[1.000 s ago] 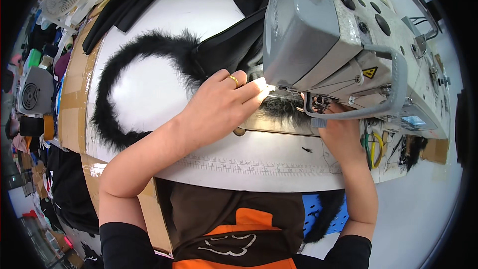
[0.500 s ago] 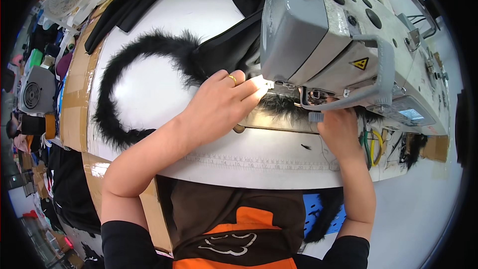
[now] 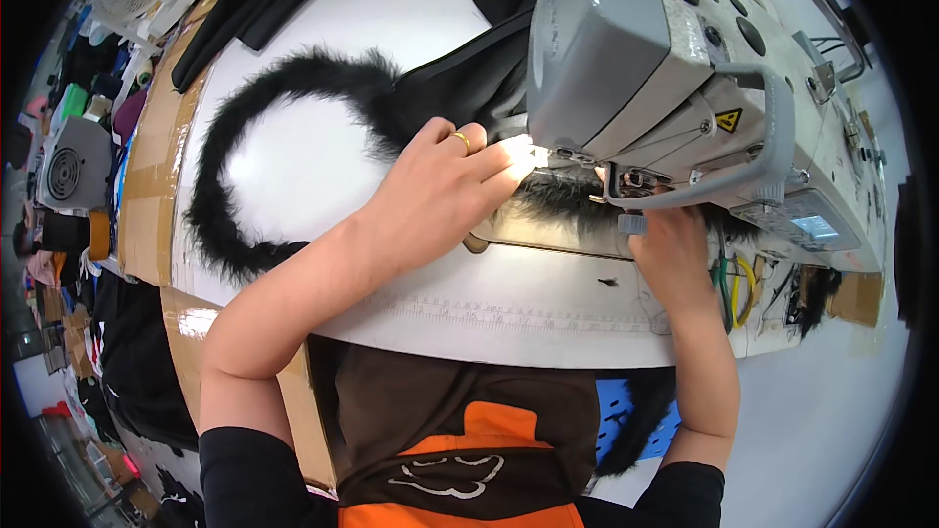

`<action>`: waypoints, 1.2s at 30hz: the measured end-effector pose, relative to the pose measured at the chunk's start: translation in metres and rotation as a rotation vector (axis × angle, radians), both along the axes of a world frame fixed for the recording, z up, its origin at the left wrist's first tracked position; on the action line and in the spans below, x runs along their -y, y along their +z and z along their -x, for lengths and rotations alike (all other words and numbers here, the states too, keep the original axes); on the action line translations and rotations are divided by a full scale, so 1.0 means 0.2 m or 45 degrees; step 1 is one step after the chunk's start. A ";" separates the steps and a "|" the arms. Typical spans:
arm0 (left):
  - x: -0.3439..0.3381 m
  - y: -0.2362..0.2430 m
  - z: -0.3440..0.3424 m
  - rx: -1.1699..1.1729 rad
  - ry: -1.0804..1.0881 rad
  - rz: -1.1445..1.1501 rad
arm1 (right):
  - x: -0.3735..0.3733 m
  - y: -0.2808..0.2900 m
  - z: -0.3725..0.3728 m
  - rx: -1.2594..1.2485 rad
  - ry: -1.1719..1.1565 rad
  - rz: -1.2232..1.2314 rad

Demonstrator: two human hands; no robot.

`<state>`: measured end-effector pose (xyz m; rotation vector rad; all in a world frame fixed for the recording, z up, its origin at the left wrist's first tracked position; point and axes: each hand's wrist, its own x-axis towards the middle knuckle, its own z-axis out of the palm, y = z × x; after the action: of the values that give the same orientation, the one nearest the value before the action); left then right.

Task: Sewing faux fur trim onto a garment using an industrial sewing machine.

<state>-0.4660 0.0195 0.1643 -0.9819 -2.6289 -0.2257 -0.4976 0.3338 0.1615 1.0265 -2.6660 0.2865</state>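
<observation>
The black fur [image 3: 230, 122] is lying in a wide loop on the left of the table [image 3: 421, 0], with its upper end meeting the black cloth [image 3: 469, 64] and a further stretch of fur running beneath the head of the sewing machine [image 3: 606, 68]. The left hand [image 3: 430, 196], wearing 1 ring [image 3: 461, 140], is resting just left of the needle area; its fingers are bending and lying close together, tips at the work, but glare is hiding whether they are pinching it. The right hand [image 3: 670, 244] is reaching behind the guard; its fingertips are being hidden, so grip and opening cannot be told. Progress is appearing partial: fur is showing on 2 sides of the needle area, while the left loop is lying outside it. Finished stitching is not showing, so the completed length cannot be confirmed. 1 loose tuft [image 3: 607, 283] is lying nearby.
</observation>
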 end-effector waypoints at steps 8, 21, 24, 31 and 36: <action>-0.01 0.02 -0.08 0.092 -0.081 -0.080 | -0.07 0.05 -0.02 0.035 0.214 -0.115; -0.04 0.02 -0.08 0.024 -0.036 -0.087 | 0.21 0.09 -0.11 0.144 0.177 -0.043; 0.01 0.02 -0.02 0.028 -0.074 -0.165 | 0.16 0.03 -0.06 0.180 0.187 -0.080; 0.06 0.02 0.06 -0.012 -0.046 -0.189 | 0.01 -0.05 0.03 -0.190 0.189 -0.206; 0.08 -0.01 0.07 -0.075 -0.090 -0.128 | 0.02 -0.06 0.00 0.106 0.072 -0.217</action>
<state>-0.4810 0.0044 0.1629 -1.0328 -2.5062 -0.3373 -0.4975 0.3302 0.1490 1.1661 -2.7788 0.1172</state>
